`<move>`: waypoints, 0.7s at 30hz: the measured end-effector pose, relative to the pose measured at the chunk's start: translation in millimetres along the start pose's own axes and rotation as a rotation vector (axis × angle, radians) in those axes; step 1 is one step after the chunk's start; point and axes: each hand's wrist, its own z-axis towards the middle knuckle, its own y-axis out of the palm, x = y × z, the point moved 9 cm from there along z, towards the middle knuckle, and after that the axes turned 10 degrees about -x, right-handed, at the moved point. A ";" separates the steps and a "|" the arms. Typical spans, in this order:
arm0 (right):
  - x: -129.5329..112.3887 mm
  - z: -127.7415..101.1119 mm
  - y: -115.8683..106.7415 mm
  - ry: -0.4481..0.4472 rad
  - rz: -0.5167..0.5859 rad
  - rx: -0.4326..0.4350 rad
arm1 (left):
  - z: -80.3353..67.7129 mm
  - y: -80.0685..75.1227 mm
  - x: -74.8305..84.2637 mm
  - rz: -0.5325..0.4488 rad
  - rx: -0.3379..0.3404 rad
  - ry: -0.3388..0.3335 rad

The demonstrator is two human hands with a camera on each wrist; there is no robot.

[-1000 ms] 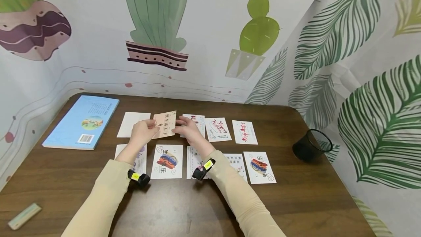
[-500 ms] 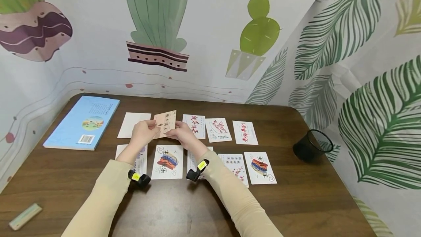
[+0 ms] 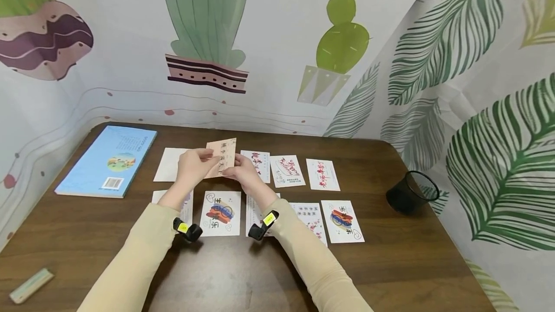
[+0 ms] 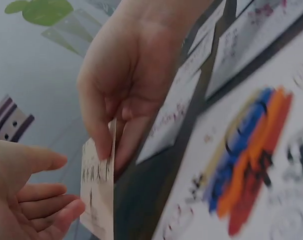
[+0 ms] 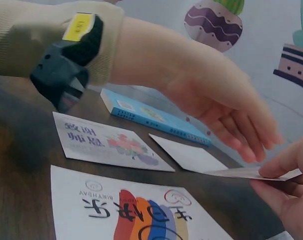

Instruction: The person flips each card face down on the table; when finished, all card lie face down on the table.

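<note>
A pale pink card [image 3: 222,155] printed with dark characters is held up above the table. My right hand [image 3: 248,173] pinches it by its near right corner; in the right wrist view the thumb and fingers [image 5: 279,167] close on its edge. At the card's left side is my left hand [image 3: 193,166], its thumb and fingers spread apart in the left wrist view, with one fingertip right at the card's edge. Below the left hand, a blank white card [image 3: 166,165] lies partly covered. A card with colourful brush strokes [image 3: 220,213] lies nearer to me.
More printed cards lie in two rows, including a red-lettered card [image 3: 323,174] at the right and another brush-stroke card [image 3: 342,221]. A blue book [image 3: 108,158] rests at the left, an eraser-like block [image 3: 32,285] at the near left, and a black mesh cup [image 3: 405,196] at the right.
My right hand has taken the card's right corner. The left hand's grip on the left side has loosened, and it has shifted up and right. The card is slightly higher and farther right.
</note>
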 end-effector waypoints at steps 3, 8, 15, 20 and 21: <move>-5.1 -2.2 2.3 -0.020 -0.017 0.007 | 1.4 -0.1 10.6 0.012 0.014 0.002; -10.5 -4.0 6.4 -0.035 -0.044 0.000 | 3.7 -2.6 25.1 0.054 0.045 0.003; -23.3 -6.0 7.3 -0.083 -0.114 0.013 | 8.6 -5.6 36.0 0.071 0.042 -0.004; -32.9 -9.7 8.4 -0.087 -0.167 0.028 | 11.1 -8.8 40.1 0.063 0.049 -0.001; -34.4 -10.8 9.1 -0.084 -0.176 0.024 | 11.6 -9.3 40.2 0.058 0.050 -0.003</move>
